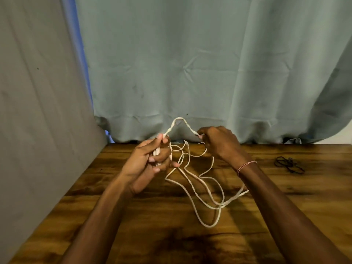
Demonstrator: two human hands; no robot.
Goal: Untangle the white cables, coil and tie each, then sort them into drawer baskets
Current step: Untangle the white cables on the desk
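Left grip (152, 159) closed around a gathered bunch of thin white cables (216, 207); right grip (219, 143) pinches their raised arch. Slack loops trail onto the dark wooden table (152, 225). We expect pulling apart now would cinch the crossings.

A dark wooden worktop (133, 225) fills the lower frame. Loose loops of white cable (207, 206) lie at its centre; black ties (288, 164) sit at the right.
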